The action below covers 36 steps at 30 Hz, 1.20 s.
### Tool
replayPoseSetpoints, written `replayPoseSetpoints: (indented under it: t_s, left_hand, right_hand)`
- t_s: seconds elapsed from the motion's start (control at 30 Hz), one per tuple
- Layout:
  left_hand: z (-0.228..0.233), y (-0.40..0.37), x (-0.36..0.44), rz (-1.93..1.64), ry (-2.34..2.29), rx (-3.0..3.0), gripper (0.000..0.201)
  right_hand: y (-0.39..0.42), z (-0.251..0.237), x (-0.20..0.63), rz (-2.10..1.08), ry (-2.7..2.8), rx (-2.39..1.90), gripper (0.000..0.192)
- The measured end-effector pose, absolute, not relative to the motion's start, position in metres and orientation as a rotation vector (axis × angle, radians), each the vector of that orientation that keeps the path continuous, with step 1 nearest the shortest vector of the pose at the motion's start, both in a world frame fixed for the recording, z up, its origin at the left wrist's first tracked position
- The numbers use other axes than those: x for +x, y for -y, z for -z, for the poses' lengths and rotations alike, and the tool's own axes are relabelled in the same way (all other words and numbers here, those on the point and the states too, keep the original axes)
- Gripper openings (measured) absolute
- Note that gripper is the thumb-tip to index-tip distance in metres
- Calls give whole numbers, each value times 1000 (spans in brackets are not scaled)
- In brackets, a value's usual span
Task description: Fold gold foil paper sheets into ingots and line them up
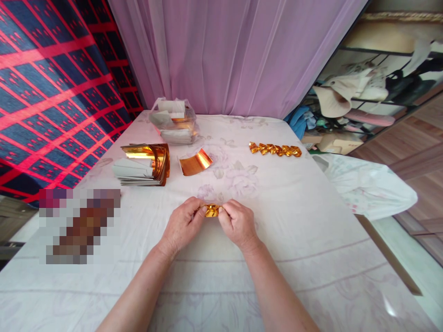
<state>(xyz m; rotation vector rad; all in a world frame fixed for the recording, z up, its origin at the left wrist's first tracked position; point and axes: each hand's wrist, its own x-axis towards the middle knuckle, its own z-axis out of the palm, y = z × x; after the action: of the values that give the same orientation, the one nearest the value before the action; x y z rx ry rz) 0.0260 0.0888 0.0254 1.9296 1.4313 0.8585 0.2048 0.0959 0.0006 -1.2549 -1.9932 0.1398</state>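
Both hands pinch one small folded piece of gold foil paper point(211, 210) just above the white floral sheet point(277, 221). My left hand point(182, 224) grips its left end, my right hand point(238, 222) its right end. Farther back, a single curved gold sheet point(195, 162) lies loose. To its left sits a stack of gold and white paper sheets point(143, 164). A row of several finished gold folded pieces point(275, 149) lies at the back right.
A clear plastic bag with more paper point(175, 121) stands at the back by the pink curtain point(228, 55). A red and blue patterned cloth point(51, 92) hangs on the left. A blurred patch point(79, 226) covers something at front left. The sheet's right edge drops off to the floor.
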Motion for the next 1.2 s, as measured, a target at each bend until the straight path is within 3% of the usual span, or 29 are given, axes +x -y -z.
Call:
replayPoseSetpoints:
  t_s: [0.27,0.57,0.93,1.2]
  left_hand:
    - [-23,-87,29,-879,-1530,2018,21]
    - [-16,-90,26,-829,-1660,1891,25]
    - [-16,-90,26,-905,-1342,1702,31]
    - [-11,-89,26,-854,-1620,1991,20]
  right_hand:
    - [-96,-1,204,-99,1988,-1271,32]
    - [-96,-5,208,-307,1996,-1186,31]
    - [-97,1,206,-270,1933,-1310,33]
    - [-97,2,208,-370,1929,-1303,32]
